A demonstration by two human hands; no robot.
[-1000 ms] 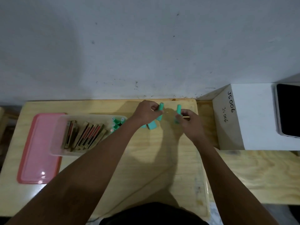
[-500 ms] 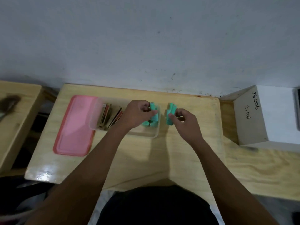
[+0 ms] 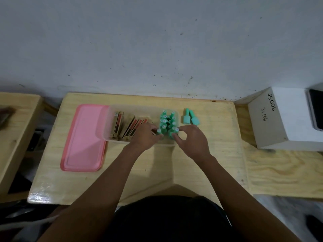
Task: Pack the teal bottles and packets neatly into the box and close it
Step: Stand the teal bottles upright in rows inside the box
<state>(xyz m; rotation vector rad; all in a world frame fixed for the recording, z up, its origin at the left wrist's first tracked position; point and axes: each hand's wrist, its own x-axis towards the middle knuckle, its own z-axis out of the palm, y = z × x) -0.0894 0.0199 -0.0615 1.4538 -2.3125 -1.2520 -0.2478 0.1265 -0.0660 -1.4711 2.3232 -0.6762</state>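
Observation:
A clear plastic box [image 3: 111,110] sits on the wooden table. Brown and red packets [image 3: 122,128] stand on edge in its left part. Several teal bottles [image 3: 167,120] stand upright in two rows at its right end. My left hand [image 3: 146,137] pinches the nearest bottle of the left row [image 3: 160,131]. My right hand [image 3: 189,138] pinches the nearest bottle of the right row [image 3: 174,131]. Two more teal bottles [image 3: 190,117] lie on the table just right of the box.
A pink lid [image 3: 83,137] lies flat left of the box. A white carton marked JS006 [image 3: 279,119] stands at the right with a dark phone [image 3: 316,109] on it. A second wooden table [image 3: 15,119] is at the far left.
Both hands carried a teal bottle each from the table's back into the right end of the box and now set them at the near end of the two rows.

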